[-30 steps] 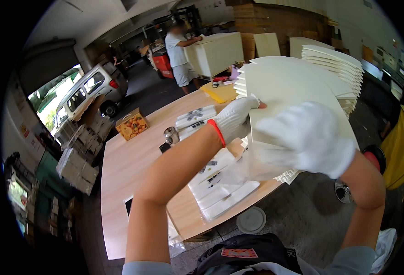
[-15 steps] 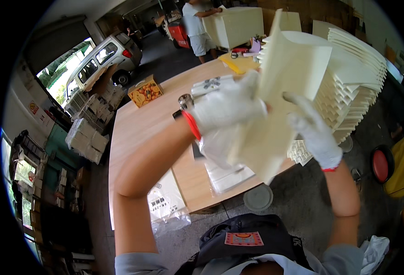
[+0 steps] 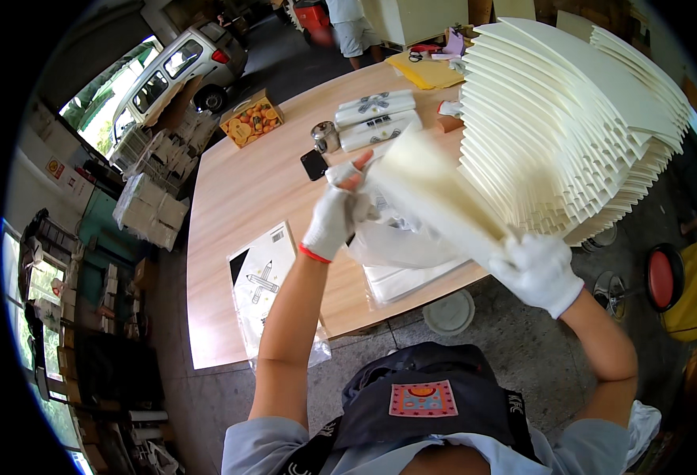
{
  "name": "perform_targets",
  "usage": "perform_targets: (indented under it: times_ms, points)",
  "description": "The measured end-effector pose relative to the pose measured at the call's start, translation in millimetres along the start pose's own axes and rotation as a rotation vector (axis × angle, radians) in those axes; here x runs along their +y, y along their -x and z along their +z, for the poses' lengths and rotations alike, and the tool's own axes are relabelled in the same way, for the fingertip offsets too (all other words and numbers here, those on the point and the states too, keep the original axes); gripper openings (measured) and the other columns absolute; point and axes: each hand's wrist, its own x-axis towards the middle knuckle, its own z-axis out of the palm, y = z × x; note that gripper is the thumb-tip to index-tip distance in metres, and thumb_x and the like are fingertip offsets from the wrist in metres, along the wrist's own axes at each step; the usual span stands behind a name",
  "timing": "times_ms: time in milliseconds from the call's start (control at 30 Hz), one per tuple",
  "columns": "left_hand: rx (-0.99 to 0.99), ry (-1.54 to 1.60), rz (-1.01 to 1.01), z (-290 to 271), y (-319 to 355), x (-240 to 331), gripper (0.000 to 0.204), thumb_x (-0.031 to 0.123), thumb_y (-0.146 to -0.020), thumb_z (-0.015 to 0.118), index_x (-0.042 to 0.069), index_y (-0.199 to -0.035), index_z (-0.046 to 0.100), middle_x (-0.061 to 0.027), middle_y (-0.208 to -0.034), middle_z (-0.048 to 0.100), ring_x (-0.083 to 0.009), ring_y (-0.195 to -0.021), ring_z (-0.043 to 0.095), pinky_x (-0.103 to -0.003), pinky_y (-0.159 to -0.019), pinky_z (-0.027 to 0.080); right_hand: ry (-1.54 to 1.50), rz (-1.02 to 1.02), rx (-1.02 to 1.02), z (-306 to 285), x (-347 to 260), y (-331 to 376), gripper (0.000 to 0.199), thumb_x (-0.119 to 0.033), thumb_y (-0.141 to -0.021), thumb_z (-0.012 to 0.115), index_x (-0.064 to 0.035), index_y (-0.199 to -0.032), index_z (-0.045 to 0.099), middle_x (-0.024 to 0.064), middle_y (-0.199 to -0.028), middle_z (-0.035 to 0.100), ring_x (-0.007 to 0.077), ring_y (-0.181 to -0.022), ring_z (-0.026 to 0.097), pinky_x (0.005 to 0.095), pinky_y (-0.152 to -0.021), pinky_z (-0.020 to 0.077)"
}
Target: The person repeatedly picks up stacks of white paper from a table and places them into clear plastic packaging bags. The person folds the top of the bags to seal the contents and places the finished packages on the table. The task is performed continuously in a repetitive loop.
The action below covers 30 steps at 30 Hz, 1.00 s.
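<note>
A blurred sheaf of cream paper (image 3: 435, 186) slants across the middle, raised over the table. My right hand (image 3: 540, 273), in a white knitted glove, is closed round its lower right end. My left hand (image 3: 334, 214), gloved with some bare fingertips, is near the sheaf's upper left end, its fingers curled at a clear plastic bag (image 3: 400, 244); the exact grip is blurred. Beneath the bag, flat white packs (image 3: 412, 281) lie at the table's near edge. On my right a tall fanned stack of cream paper (image 3: 546, 119) rises in staggered layers.
On the wooden table (image 3: 245, 194) are a printed plastic-wrapped pack (image 3: 261, 277), black phone (image 3: 313, 165), metal jar (image 3: 324, 136), fruit-printed box (image 3: 252, 119), two rolled packs (image 3: 376, 119) and a yellow envelope (image 3: 423, 70). A lidded bucket (image 3: 449, 312) stands below. Another person (image 3: 352, 32) stands beyond.
The sheaf has tipped from upright to a low slant. My right hand has moved down and closed on its end; my left hand has drawn back toward me and left.
</note>
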Motion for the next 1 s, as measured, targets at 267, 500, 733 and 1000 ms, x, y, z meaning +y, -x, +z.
perform_targets:
  times_ms: [267, 500, 733, 1000]
  points:
    - [-0.135, -1.075, 0.345, 65, 64, -34, 0.055, -0.005, -0.074, 0.046, 0.006, -0.128, 0.051, -0.0104, -0.114, 0.06, -0.0158, -0.074, 0.059, -0.03, -0.066, 0.048, -0.369, -0.062, -0.48, 74, 6, -30, 0.026, -0.03, -0.083, 0.054, -0.0098, -0.094, 0.065, 0.0138, -0.084, 0.067, 0.0322, -0.074, 0.065, 0.041, -0.068, 0.0505]
    - [-0.007, -0.919, 0.264, 87, 55, -80, 0.028, -0.005, -0.066, 0.047, 0.003, -0.091, 0.057, -0.0118, -0.077, 0.062, -0.0287, -0.059, 0.055, -0.034, -0.058, 0.046, -0.684, 0.311, -0.483, 131, -30, -51, 0.038, -0.027, -0.088, 0.055, -0.0034, -0.118, 0.055, 0.0165, -0.114, 0.059, 0.0261, -0.104, 0.057, 0.0339, -0.089, 0.0443]
    - [0.104, -1.134, 0.182, 83, 33, -90, 0.034, -0.001, -0.076, 0.047, 0.011, -0.103, 0.062, -0.0159, -0.088, 0.066, -0.0342, -0.074, 0.062, -0.037, -0.067, 0.049, -0.115, 0.059, -0.419, 125, -90, -42, 0.04, -0.028, -0.085, 0.06, -0.0048, -0.117, 0.055, 0.0169, -0.116, 0.056, 0.0276, -0.114, 0.05, 0.0371, -0.091, 0.0425]
    - [0.002, -1.258, 0.255, 31, 107, -188, 0.028, 0.004, -0.077, 0.058, 0.012, -0.104, 0.062, -0.0079, -0.085, 0.064, -0.0232, -0.079, 0.064, -0.035, -0.067, 0.05, -0.074, 0.281, 0.105, 194, -63, 13, 0.038, -0.038, -0.08, 0.062, -0.009, -0.105, 0.06, 0.0157, -0.092, 0.063, 0.031, -0.087, 0.061, 0.042, -0.075, 0.0477]
